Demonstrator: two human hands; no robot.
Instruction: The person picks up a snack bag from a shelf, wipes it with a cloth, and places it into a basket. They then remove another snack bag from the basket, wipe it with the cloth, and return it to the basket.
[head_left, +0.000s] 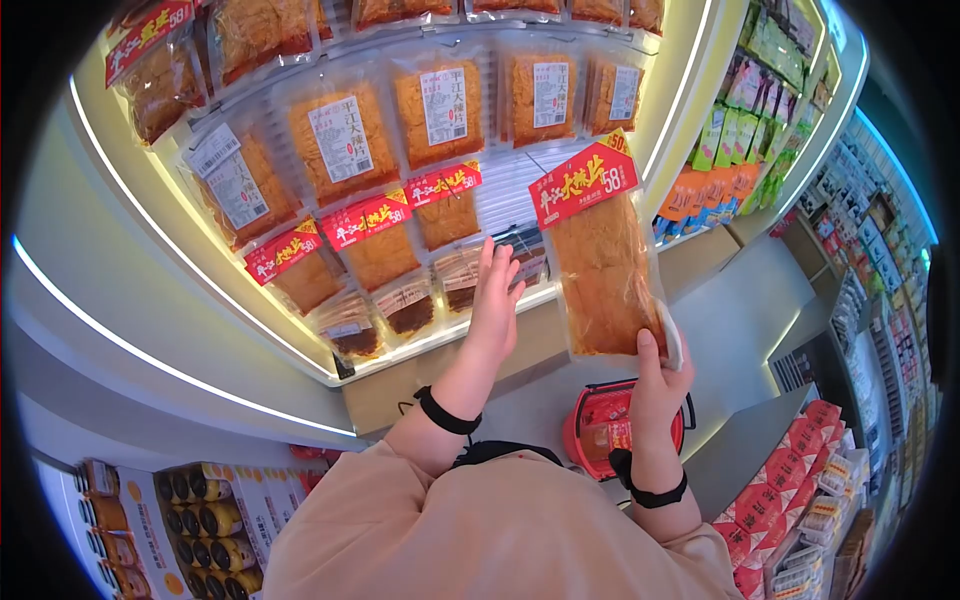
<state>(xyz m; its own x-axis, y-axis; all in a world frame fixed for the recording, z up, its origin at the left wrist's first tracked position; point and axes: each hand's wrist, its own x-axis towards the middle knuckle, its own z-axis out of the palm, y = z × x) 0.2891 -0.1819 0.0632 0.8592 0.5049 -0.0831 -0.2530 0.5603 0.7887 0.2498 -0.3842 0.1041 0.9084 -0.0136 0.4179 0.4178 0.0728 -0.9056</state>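
A clear packet of orange-brown food with a red header card [603, 270] is held upright, slightly tilted, by my right hand [662, 372], thumb on its front near the lower right corner. My left hand [495, 300] is raised to the left of that packet, fingers apart and holding nothing, in front of the lower shelf rows. Similar packets [367, 235] with red headers hang to its left. Above them hang packets with white labels [340, 140]. Smaller dark packets [408, 305] hang in the bottom row.
Below my right hand, a red shopping basket [573, 440] with packets inside stands on the floor. Lit shelf edging [440, 355] runs under the display. Green and orange bags [715, 165] hang at the right. Red boxes [775, 490] sit lower right, jars [205, 520] lower left.
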